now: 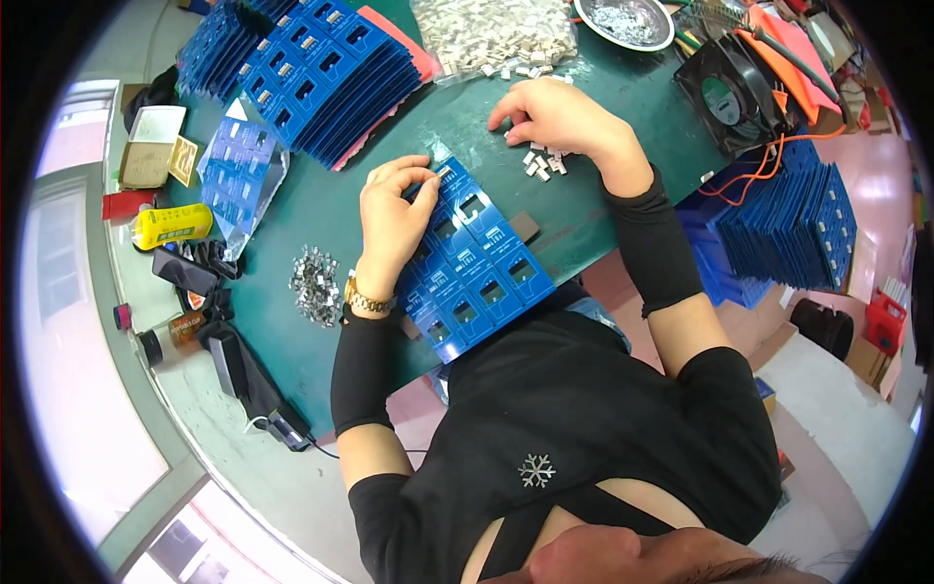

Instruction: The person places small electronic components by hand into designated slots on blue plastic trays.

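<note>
A blue circuit board panel [477,258] with several rectangular cut-outs lies slanted at the near edge of the green table. My left hand [394,214] rests over its far left corner, thumb and fingers curled onto the edge beside a small pale connector [445,169]. Further right, my right hand [569,117] hovers low over a small scatter of white connectors [545,164]. Its thumb and forefinger are bent together; whatever sits between the tips is too small to make out.
Stacked blue panels [326,83] stand at the far left; more panels [788,229] fill the right side. A bag of white connectors [496,39], a metal bowl [626,21] and a black fan [730,92] line the back. Small metal parts [316,285] lie left.
</note>
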Motion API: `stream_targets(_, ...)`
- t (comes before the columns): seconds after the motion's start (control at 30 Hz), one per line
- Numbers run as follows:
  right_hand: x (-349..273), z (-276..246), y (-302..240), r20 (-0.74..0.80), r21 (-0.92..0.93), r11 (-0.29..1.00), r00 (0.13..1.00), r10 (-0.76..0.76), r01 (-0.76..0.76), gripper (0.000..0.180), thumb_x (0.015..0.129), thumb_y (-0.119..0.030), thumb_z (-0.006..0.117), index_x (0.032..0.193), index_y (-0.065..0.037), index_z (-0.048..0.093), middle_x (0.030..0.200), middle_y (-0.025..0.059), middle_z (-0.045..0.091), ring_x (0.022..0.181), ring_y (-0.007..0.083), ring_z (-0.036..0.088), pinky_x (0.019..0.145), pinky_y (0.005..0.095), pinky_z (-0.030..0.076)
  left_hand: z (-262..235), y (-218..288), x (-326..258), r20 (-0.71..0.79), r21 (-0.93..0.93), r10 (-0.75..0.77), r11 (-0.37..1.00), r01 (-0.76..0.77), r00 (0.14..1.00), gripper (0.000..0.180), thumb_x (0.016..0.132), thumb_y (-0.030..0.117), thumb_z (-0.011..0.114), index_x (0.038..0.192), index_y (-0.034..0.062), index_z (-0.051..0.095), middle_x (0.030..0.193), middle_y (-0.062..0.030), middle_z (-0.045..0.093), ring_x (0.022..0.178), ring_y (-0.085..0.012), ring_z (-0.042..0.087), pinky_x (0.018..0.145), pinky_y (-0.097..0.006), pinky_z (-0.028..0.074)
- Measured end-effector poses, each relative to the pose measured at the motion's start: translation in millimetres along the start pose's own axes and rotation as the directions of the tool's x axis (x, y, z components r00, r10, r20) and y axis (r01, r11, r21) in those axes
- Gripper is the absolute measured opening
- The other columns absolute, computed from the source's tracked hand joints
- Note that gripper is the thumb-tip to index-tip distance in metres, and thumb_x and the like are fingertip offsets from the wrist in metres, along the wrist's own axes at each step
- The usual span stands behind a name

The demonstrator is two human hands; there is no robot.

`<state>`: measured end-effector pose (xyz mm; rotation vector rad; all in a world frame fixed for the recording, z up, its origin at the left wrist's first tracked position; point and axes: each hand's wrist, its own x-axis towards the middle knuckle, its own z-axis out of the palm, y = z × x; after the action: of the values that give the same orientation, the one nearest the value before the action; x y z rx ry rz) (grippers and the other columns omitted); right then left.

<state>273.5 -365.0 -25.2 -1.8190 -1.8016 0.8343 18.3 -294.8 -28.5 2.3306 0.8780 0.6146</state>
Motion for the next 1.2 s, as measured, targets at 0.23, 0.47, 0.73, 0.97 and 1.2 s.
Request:
stream_targets(0.23, 2, 14, 5, -0.145, -0.099, 0.992, 0.985, -0.097, 0.083, 0.021, 0.079, -0.021, 0.07, 0.098, -0.012, 0.072, 0.086, 0.0091, 0.071, 0.084, 0.0283, 0.067, 0.073, 0.0401, 0.052, 2, 0, -3, 0.019, 0.063, -0.008, 0.998, 0.006, 1.0, 0.007, 0.077, 0.012, 0.07, 0.081, 0.0061, 0.072, 0.105, -0.0059, 0.069, 0.101, -0.0263, 0.06, 0.092, -0.038, 0.044)
stream_targets(0.47, 4, 17, 6, -0.204, -0.123, 0.984, 0.967, -0.154, 0.13, 0.018, 0.082, -0.023, 0.066, 0.094, -0.01, 0.072, 0.083, 0.0116, 0.07, 0.083, 0.0295, 0.067, 0.075, 0.0404, 0.052, 1, -6, 2, 0.04, 0.044, 0.001, 0.999, -0.003, 0.999, 0.008, 0.077, 0.014, 0.071, 0.08, 0.0069, 0.072, 0.106, -0.0047, 0.069, 0.102, -0.0255, 0.059, 0.093, -0.038, 0.043)
stream_targets(0.73, 6, 11, -4, -0.242, -0.14, 0.964, 0.937, -0.253, 0.225, 0.02, 0.083, -0.024, 0.067, 0.097, -0.01, 0.069, 0.087, 0.0099, 0.066, 0.085, 0.0293, 0.064, 0.073, 0.0391, 0.05, 11, -6, 1, -0.025, 0.226, 0.184, 0.958, -0.173, 0.983, 0.003, 0.074, 0.014, 0.07, 0.076, 0.013, 0.069, 0.103, -0.0008, 0.068, 0.101, -0.0246, 0.059, 0.092, -0.047, 0.039)
stream_targets(0.97, 4, 11, -26, -0.383, 0.005, 0.906, 0.837, -0.39, 0.424, 0.01, 0.084, -0.006, 0.066, 0.093, -0.002, 0.069, 0.082, 0.0107, 0.063, 0.076, 0.0254, 0.062, 0.068, 0.0329, 0.048, 14, -13, -9, -0.134, 0.257, 0.319, 0.925, -0.278, 0.938, 0.005, 0.071, 0.012, 0.068, 0.067, 0.0085, 0.066, 0.095, -0.0069, 0.07, 0.091, -0.0266, 0.064, 0.08, -0.043, 0.046)
stream_targets(1.2, -3, 15, -44, -0.403, 0.008, 0.889, 0.815, -0.416, 0.458, 0.013, 0.083, 0.003, 0.064, 0.096, 0.0, 0.068, 0.082, 0.0088, 0.061, 0.07, 0.0168, 0.059, 0.06, 0.0265, 0.044, -115, -32, -46, -0.339, 0.367, 0.241, 0.924, -0.108, 0.909, 0.015, 0.077, 0.01, 0.07, 0.092, 0.0087, 0.067, 0.106, -0.0112, 0.067, 0.104, -0.0309, 0.061, 0.088, -0.042, 0.048)
